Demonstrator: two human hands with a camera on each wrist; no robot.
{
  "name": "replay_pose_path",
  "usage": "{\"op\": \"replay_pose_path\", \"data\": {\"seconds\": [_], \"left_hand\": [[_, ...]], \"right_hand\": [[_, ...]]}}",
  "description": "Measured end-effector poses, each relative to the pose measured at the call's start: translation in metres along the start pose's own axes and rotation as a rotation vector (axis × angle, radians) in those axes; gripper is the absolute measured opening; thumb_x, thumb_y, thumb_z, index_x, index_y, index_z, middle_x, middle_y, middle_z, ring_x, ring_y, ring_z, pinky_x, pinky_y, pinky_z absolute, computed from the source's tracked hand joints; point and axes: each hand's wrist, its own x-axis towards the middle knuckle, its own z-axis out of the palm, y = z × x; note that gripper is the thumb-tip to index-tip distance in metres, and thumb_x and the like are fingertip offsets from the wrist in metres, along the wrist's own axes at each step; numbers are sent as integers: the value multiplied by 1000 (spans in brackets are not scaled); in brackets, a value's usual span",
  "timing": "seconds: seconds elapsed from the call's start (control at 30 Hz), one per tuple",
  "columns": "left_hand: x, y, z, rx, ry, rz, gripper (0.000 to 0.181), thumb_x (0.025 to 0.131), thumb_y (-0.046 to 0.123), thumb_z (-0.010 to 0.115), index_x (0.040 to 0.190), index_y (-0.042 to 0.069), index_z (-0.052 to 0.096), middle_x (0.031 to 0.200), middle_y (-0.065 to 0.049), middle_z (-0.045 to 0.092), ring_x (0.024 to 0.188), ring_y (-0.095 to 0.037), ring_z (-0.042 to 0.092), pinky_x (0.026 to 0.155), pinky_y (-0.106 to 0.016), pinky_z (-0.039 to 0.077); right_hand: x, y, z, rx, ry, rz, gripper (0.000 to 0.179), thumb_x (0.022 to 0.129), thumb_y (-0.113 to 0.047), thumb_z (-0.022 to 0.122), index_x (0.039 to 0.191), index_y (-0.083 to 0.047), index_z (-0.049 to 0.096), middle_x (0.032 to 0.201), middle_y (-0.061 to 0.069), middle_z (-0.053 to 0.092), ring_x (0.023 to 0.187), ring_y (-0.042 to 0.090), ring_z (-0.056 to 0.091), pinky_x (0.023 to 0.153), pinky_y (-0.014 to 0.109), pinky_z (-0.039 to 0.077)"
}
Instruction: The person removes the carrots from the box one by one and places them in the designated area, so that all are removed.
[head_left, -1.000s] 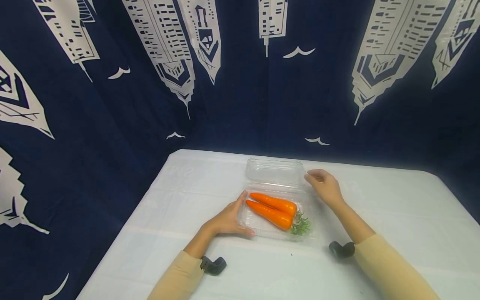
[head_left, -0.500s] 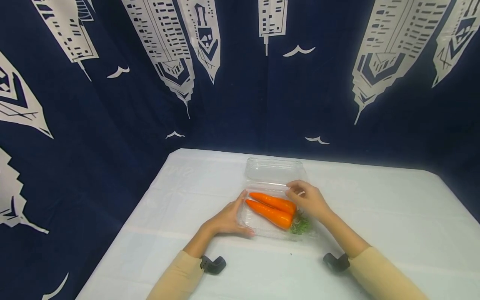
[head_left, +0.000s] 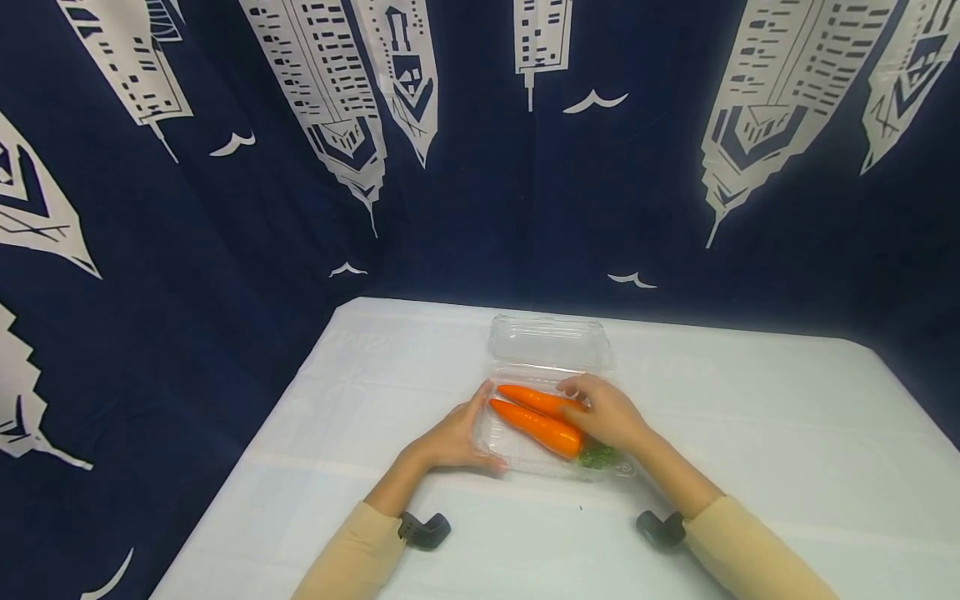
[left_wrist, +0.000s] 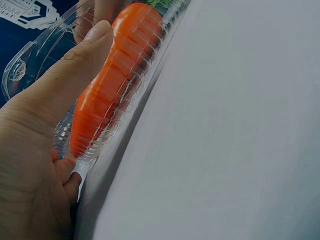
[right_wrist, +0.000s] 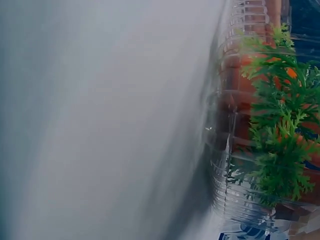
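Note:
An open clear plastic container (head_left: pixel 525 460) holds two orange carrots with green tops. My left hand (head_left: pixel 450 437) grips its left end, thumb along the near side. In the left wrist view that thumb presses the ribbed wall beside one carrot (left_wrist: pixel 97 100). My right hand (head_left: pixel 613 412) reaches over the container and holds the far carrot (head_left: pixel 525 397) by its thick end, thumb on the near side and fingers on the far side. Closer to me lies the near carrot (head_left: pixel 536 427), untouched. In the right wrist view, leafy greens (right_wrist: pixel 282 145) show through the plastic.
The container's lid (head_left: pixel 551 342) lies folded back behind it, still joined along the hinge. A white cloth covers the table (head_left: pixel 390 358). Behind the table hangs a navy curtain (head_left: pixel 480 225) with white building prints.
My right hand has come left and toward me, from beside the lid to the far carrot, and closed around its thick end. The left hand has stayed on the container.

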Motion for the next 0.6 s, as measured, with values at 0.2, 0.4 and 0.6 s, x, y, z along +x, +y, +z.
{"op": "replay_pose_path", "data": {"seconds": [0.2, 0.4, 0.6], "left_hand": [[0, -1, 0, -3, 2, 6, 131, 65, 47, 89, 158, 16, 2, 159, -14, 24, 142, -32, 29, 113, -51, 27], [-1, -1, 0, -7, 3, 6, 131, 65, 47, 89, 158, 17, 3, 159, -13, 24, 142, -32, 28, 113, -51, 27], [0, -1, 0, -12, 0, -1, 131, 64, 48, 89, 158, 18, 3, 159, -13, 23, 142, -32, 29, 113, -52, 27]], "right_hand": [[1, 1, 3, -96, -51, 11, 33, 89, -20, 69, 119, -9, 67, 110, 8, 67, 99, 29, 62, 86, 51, 51], [2, 1, 3, -111, -85, 17, 34, 89, -24, 69, 121, -10, 67, 116, 11, 67, 105, 32, 62, 90, 54, 49], [5, -1, 1, -131, -124, 19, 39, 89, -26, 70, 124, -9, 65, 118, 13, 67, 108, 34, 61, 93, 56, 47]]}}
